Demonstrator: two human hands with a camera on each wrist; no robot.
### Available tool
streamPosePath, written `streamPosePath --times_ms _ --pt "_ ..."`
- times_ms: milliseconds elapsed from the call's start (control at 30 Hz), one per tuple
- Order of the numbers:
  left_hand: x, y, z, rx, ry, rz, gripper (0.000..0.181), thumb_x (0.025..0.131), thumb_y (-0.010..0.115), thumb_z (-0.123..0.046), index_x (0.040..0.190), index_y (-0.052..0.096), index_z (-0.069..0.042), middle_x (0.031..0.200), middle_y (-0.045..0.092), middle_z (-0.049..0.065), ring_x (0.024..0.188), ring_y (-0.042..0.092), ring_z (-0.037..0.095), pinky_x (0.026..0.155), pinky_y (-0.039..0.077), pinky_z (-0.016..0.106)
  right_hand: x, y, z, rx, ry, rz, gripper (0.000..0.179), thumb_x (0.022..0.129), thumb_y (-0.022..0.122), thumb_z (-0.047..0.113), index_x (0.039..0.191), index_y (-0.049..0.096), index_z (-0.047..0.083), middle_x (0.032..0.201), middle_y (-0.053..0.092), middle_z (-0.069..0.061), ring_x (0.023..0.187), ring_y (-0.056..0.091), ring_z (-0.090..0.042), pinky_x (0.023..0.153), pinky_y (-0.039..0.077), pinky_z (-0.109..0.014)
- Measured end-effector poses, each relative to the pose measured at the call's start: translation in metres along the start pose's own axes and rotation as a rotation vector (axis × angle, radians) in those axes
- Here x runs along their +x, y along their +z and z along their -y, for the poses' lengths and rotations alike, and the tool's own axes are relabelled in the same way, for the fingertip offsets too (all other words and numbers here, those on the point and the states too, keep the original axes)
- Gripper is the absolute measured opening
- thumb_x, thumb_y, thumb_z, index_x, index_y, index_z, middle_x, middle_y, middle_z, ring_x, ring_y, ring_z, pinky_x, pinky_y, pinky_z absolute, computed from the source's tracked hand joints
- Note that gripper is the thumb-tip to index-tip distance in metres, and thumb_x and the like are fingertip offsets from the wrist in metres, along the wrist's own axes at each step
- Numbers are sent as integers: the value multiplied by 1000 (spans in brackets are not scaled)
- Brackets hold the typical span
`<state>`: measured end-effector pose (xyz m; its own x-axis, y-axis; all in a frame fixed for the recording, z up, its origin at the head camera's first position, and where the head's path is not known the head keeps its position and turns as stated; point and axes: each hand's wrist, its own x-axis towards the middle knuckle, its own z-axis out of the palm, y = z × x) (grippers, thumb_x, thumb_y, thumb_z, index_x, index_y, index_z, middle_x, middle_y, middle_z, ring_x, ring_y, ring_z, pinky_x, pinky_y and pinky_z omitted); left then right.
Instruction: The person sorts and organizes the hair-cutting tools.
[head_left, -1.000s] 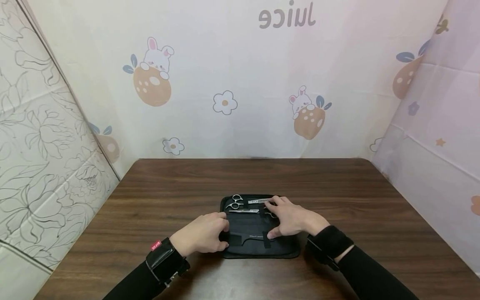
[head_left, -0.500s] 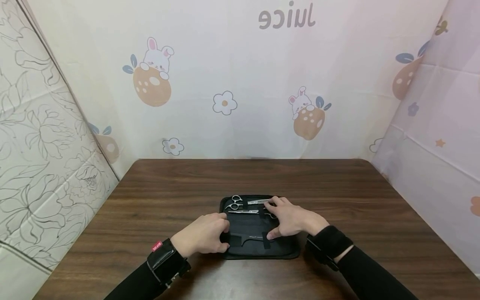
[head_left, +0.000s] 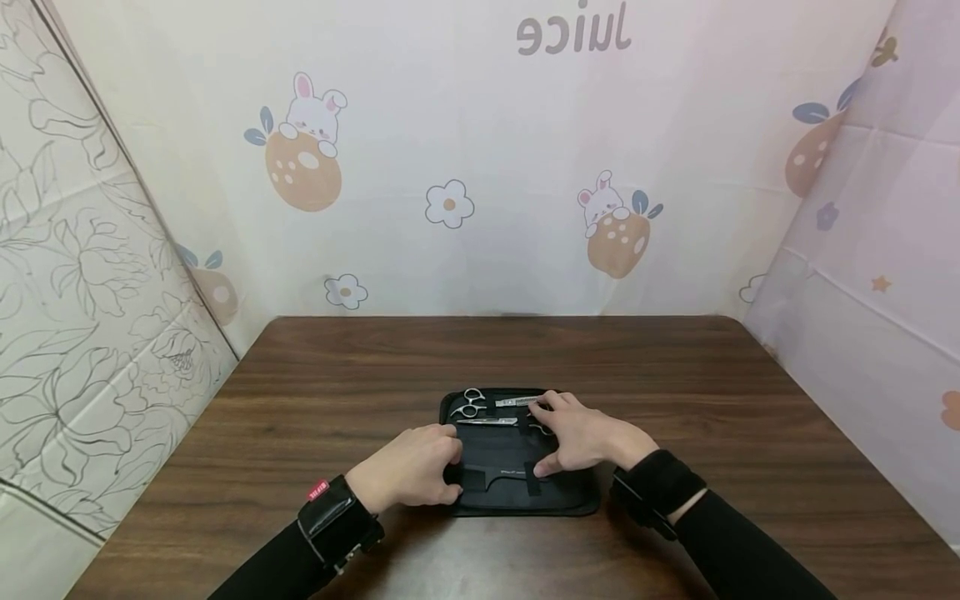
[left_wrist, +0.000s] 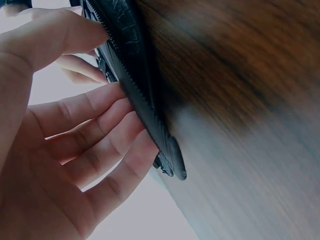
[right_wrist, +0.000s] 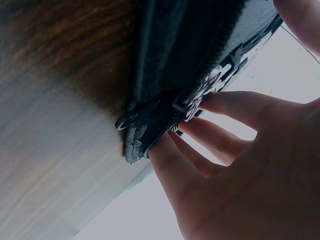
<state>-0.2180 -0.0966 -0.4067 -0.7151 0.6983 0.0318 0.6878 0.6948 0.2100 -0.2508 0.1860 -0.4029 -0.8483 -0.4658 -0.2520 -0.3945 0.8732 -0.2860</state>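
Observation:
A black zip case (head_left: 487, 450) lies opened flat on the table, holding two pairs of silver scissors. The upper scissors (head_left: 470, 410) have their finger rings to the left. The lower scissors (head_left: 487, 422) point their blades left, with the rings near my right fingers. Below lies a dark comb (head_left: 506, 475) under straps. My left hand (head_left: 405, 467) touches the case's left edge; in the left wrist view its fingers (left_wrist: 100, 155) lie fairly straight against the zip rim. My right hand (head_left: 588, 437) spreads over the right side, fingertips at the scissors, thumb on the comb's strap.
The brown wooden table (head_left: 360, 367) extends around the case on all sides. A printed curtain (head_left: 510, 150) hangs behind the far edge, with white flower-patterned panels (head_left: 97, 292) at the left. Black bands and sleeves cover both wrists.
Both hands keep nearly the same places on the case. The left hand has shifted very slightly right; the case and its tools show no clear movement.

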Motion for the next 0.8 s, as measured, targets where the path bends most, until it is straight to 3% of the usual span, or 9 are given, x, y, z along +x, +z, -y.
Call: streamPosePath --times_ms 233,800 --pt "0 2 1 19 15 -27 24 74 82 -27 70 60 -18 78 45 -10 68 44 9 60 41 25 0 0 0 -10 -3 2 94 83 82 46 156 39 6 156 35 -13 141 34 -33 100 45 -55" --pt "4 4 -3 21 37 -29 24 74 82 -27 73 62 -15 78 45 -10 70 44 8 61 43 26 -2 0 1 6 -11 -10 94 83 82 45 157 38 6 157 34 -13 141 34 -33 100 44 -56"
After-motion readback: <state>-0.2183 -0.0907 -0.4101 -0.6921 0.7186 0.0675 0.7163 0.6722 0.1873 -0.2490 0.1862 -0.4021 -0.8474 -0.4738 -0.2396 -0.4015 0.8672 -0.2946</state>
